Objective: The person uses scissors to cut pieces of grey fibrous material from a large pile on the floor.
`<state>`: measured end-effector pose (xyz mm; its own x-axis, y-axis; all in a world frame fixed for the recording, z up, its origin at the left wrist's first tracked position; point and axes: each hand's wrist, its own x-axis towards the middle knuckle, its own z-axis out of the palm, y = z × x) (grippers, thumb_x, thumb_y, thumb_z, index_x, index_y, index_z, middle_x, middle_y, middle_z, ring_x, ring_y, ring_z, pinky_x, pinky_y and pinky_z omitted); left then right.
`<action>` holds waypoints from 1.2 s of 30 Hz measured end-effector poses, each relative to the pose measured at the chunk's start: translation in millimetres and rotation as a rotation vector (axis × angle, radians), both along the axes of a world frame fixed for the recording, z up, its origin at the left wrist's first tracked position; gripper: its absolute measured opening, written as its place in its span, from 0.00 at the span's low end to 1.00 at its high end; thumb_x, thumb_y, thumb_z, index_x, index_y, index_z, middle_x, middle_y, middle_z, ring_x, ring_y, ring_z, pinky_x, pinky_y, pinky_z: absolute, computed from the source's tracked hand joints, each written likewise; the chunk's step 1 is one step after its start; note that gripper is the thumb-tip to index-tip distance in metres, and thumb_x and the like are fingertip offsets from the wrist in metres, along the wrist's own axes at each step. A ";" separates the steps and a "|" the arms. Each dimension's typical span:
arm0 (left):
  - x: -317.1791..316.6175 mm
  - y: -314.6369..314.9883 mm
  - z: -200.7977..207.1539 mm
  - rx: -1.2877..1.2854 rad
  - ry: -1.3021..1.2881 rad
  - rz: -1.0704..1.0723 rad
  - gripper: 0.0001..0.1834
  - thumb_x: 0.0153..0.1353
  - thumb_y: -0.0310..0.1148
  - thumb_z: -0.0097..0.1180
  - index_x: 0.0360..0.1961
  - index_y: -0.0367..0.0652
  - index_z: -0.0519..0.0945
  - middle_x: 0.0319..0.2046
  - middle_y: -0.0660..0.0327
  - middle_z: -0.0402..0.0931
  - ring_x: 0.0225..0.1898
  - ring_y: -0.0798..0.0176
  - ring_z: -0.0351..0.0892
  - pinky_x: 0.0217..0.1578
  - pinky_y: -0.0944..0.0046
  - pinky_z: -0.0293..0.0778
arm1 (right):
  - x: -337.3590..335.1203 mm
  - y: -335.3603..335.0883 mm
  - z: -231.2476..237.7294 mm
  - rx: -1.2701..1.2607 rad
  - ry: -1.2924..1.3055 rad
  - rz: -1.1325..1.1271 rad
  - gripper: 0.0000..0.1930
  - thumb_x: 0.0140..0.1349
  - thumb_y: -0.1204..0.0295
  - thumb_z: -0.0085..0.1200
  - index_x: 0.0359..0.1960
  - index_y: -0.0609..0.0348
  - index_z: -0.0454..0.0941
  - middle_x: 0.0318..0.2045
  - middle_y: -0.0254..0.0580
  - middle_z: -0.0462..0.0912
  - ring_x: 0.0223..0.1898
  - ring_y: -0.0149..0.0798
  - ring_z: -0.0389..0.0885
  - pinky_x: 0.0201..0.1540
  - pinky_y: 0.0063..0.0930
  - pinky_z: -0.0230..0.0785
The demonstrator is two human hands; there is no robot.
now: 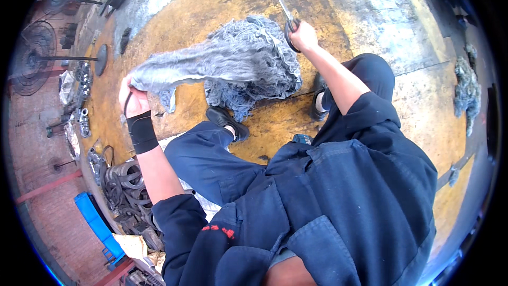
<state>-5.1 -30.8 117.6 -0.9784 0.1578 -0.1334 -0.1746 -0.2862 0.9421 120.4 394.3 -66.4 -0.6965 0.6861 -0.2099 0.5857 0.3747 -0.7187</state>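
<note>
A large piece of shaggy grey cloth [180, 67] stretches leftward from a bunched heap on the worn yellow floor in front of me. My left hand [136, 100] is closed on the cloth's narrow left end, pulled out to the side. A thin dark loop lies against that palm, and a black band wraps the wrist. At the heap's far right edge my right hand [305, 37] grips a pair of scissors [286, 10], with its fingers around the dark handles. The blades point up and away, apart from the cloth. Bluish frayed pieces show under the heap.
My shoes [228, 122] stand close to the heap. Metal parts and dark straps [127, 185] pile up at the lower left. Standing fans [34, 58] are at the far left, near a blue object [98, 222]. A grey fluffy clump [466, 87] lies at the right.
</note>
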 end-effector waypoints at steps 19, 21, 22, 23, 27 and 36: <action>-39.1 -10.3 -125.0 -0.643 -0.043 0.037 0.08 0.60 0.35 0.55 0.26 0.44 0.76 0.26 0.68 0.76 0.27 0.73 0.73 0.29 0.71 0.70 | 1.8 -51.9 -173.6 -0.250 -0.248 -0.110 0.13 0.47 0.73 0.61 0.32 0.58 0.70 0.25 0.34 0.76 0.32 0.34 0.78 0.36 0.33 0.73; -39.8 -9.2 -124.7 -0.650 -0.047 0.017 0.09 0.60 0.35 0.55 0.25 0.44 0.76 0.24 0.69 0.74 0.25 0.74 0.72 0.28 0.73 0.68 | 1.5 -53.0 -179.3 -0.081 -0.282 -0.031 0.14 0.45 0.74 0.63 0.30 0.57 0.68 0.24 0.35 0.76 0.29 0.34 0.78 0.29 0.33 0.73; -40.4 -13.4 -126.7 -0.677 -0.025 0.028 0.09 0.59 0.35 0.55 0.24 0.43 0.75 0.23 0.68 0.74 0.25 0.73 0.72 0.27 0.72 0.68 | -0.4 -50.7 -178.4 -0.180 -0.247 -0.089 0.14 0.44 0.74 0.63 0.29 0.57 0.68 0.23 0.36 0.76 0.27 0.34 0.78 0.26 0.32 0.73; -41.1 -18.3 -129.0 -0.704 -0.003 0.038 0.10 0.59 0.35 0.55 0.23 0.42 0.75 0.22 0.67 0.73 0.25 0.72 0.72 0.26 0.71 0.67 | 0.0 -47.9 -177.1 -0.279 -0.212 -0.147 0.15 0.44 0.75 0.64 0.29 0.57 0.68 0.23 0.37 0.76 0.25 0.34 0.78 0.24 0.31 0.72; -47.4 -44.0 -147.0 -1.085 0.203 0.016 0.13 0.56 0.36 0.55 0.21 0.38 0.74 0.16 0.61 0.70 0.23 0.67 0.70 0.25 0.63 0.64 | -14.6 -14.4 -144.5 -0.462 0.022 -0.161 0.13 0.46 0.79 0.62 0.28 0.58 0.67 0.22 0.38 0.75 0.17 0.32 0.74 0.17 0.25 0.67; -29.6 -50.2 -133.2 -1.350 0.463 0.107 0.14 0.50 0.39 0.50 0.22 0.38 0.74 0.25 0.45 0.75 0.32 0.40 0.74 0.32 0.48 0.67 | -79.2 31.5 59.7 -0.100 0.006 0.440 0.11 0.45 0.74 0.65 0.29 0.65 0.77 0.22 0.33 0.78 0.19 0.24 0.72 0.20 0.19 0.64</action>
<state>-34.7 -81.0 -15.6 -0.9734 0.0933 0.2093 0.1828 0.8672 0.4633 41.3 425.8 -6.7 -0.9188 0.3013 -0.2549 0.3819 0.5158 -0.7669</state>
